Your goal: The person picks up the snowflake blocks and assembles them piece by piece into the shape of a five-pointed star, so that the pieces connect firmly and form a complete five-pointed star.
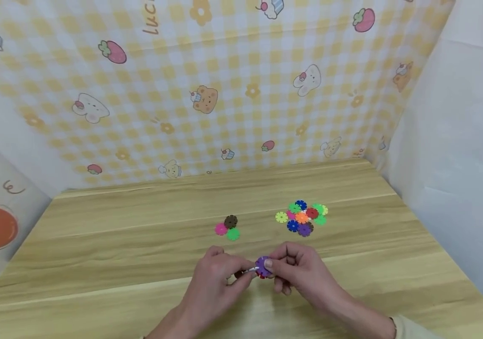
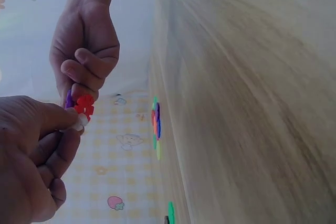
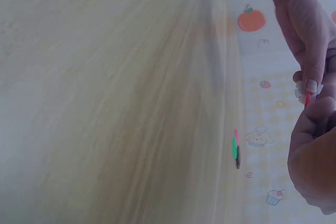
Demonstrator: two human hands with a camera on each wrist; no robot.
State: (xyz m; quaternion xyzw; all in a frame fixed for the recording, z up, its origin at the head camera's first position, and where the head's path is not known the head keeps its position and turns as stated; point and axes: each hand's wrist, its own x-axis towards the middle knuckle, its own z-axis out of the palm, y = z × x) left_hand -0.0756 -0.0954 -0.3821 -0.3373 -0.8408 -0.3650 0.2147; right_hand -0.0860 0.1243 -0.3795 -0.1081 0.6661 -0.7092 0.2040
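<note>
Both hands meet above the table's near side over a small cluster of notched plastic discs. My left hand [image 1: 215, 278] pinches a white notched disc [image 2: 80, 123], seen nearly edge-on from the head; a brown disc [image 1: 238, 273] shows by its fingers. Between thumb and fingers, my right hand [image 1: 307, 270] pinches a purple notched disc [image 1: 262, 266]. A red notched disc [image 2: 85, 105] stands right beside the purple one, against the white one. Fingers cover much of the discs, so how far their slots interlock cannot be told.
Beyond the hands, a pink disc [image 1: 221, 229], a dark brown disc [image 1: 230, 221] and a green disc [image 1: 233, 234] lie together on the wooden table [image 1: 118, 249]. Farther right is a pile of several coloured discs [image 1: 302, 217]. A checked cloth [image 1: 233, 117] hangs behind.
</note>
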